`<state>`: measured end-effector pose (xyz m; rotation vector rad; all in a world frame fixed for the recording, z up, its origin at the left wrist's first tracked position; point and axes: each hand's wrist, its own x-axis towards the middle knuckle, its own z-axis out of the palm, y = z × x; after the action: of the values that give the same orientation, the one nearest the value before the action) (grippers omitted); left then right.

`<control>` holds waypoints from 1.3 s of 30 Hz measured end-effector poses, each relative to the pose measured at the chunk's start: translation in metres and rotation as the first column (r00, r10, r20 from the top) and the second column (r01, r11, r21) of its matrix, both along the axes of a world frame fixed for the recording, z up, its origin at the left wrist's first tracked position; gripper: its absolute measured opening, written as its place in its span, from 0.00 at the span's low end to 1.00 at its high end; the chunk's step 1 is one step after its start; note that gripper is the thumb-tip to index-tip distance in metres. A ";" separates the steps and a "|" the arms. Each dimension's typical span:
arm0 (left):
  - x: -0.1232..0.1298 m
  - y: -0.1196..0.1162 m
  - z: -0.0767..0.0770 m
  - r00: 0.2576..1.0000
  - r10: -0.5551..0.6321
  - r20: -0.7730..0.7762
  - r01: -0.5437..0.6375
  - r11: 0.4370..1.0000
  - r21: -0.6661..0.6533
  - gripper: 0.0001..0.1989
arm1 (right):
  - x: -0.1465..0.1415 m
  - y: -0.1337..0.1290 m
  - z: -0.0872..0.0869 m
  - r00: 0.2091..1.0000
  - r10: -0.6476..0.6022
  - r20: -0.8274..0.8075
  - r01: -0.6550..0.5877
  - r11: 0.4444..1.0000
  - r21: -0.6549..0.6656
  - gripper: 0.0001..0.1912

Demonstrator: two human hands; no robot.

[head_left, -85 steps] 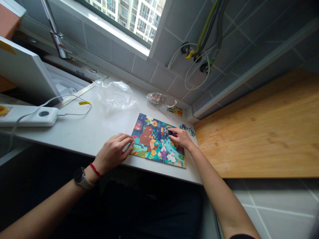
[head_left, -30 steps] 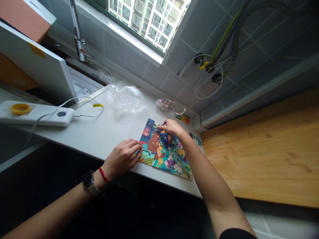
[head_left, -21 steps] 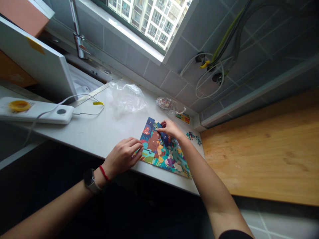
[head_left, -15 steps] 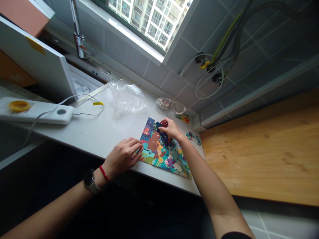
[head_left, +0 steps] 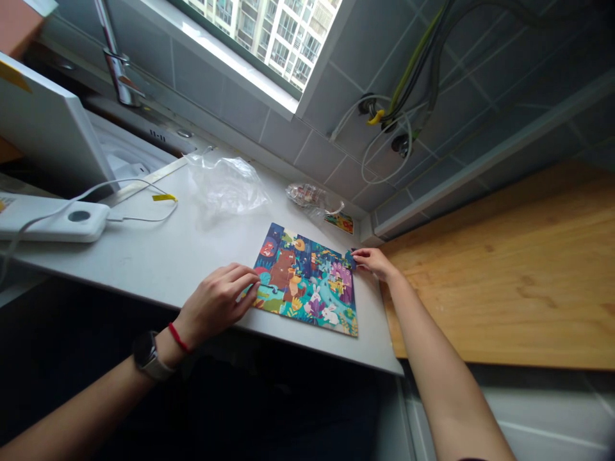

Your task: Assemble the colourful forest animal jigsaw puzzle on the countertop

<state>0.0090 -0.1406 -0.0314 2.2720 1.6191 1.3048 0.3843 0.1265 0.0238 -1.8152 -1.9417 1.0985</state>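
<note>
A jigsaw puzzle [head_left: 302, 282] lies on a white counter [head_left: 158, 250], the left hand [head_left: 216, 301] resting on its near-left edge, fingers loosely together, the right hand [head_left: 377, 264] narrowly pinching a dark piece [head_left: 352, 258] at its far-right corner.

Grey tiled wall [head_left: 283, 144] beneath a bright window [head_left: 283, 32], beside a wooden countertop [head_left: 504, 288].

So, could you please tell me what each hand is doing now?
Left hand: open, resting on the jigsaw puzzle.
Right hand: pinching a dark blue puzzle piece.
</note>
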 end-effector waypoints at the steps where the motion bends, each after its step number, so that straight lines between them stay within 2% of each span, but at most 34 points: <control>1: 0.000 0.000 0.000 1.000 0.003 -0.002 -0.003 1.000 -0.002 0.09 | 0.001 0.001 -0.005 1.000 -0.004 -0.003 0.004 1.000 -0.003 0.12; 6: 0.000 0.000 0.001 0.999 0.009 -0.043 -0.009 1.000 0.006 0.09 | 0.001 0.010 -0.020 1.000 0.004 -0.030 -0.004 1.000 0.001 0.12; 14: 0.000 0.000 0.000 0.998 0.011 -0.057 -0.010 1.000 0.016 0.09 | 0.006 0.015 -0.028 0.997 0.076 -0.006 -0.075 0.994 0.080 0.14; 25: 0.000 0.000 0.003 0.999 0.016 -0.052 -0.014 0.999 0.029 0.09 | 0.007 0.014 -0.029 0.983 0.157 0.098 -0.173 0.967 0.188 0.11; 33: 0.000 0.001 0.000 0.999 0.010 -0.047 -0.009 1.000 0.005 0.08 | 0.002 0.015 -0.028 0.952 0.179 0.248 -0.234 0.949 0.213 0.09; 39: 0.000 0.000 -0.002 0.999 0.010 -0.042 -0.010 1.000 -0.006 0.08 | -0.004 -0.006 -0.017 0.892 0.258 0.371 -0.363 0.899 0.247 0.18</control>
<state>0.0086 -0.1404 -0.0329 2.3065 1.6469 1.2606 0.3806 0.1209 0.0063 -1.6266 -2.5086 0.5334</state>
